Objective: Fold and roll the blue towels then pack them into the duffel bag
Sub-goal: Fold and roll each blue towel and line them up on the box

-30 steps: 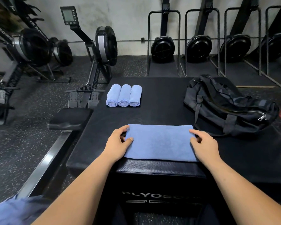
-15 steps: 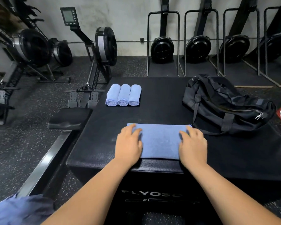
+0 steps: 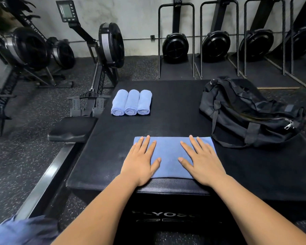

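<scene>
I have both hands flat on the folded towel point(image 3: 169, 156). My left hand point(image 3: 141, 161) covers its left half and my right hand point(image 3: 201, 163) its right half. The fingers are straight and spread and the palms press down, with nothing pinched. The towel lies directly under my hands as a flat band along the near edge of the black box point(image 3: 175, 110).

I read this as the smoothing step: the fold is made and the roll is not yet begun. Ahead of my left hand, well apart, three rolled towels point(image 3: 131, 102) lie side by side, touching. Ahead and to the right of my right hand sits the duffel bag point(image 3: 251, 114), near the towel's far right corner. I cannot tell whether its zip is open.

Next, I judge, I need to curl my fingers under one short end and roll it tightly toward the other, keeping the edges level. Some blurred blue cloth point(image 3: 21, 230) sits low beside my left forearm, possibly another towel.
</scene>
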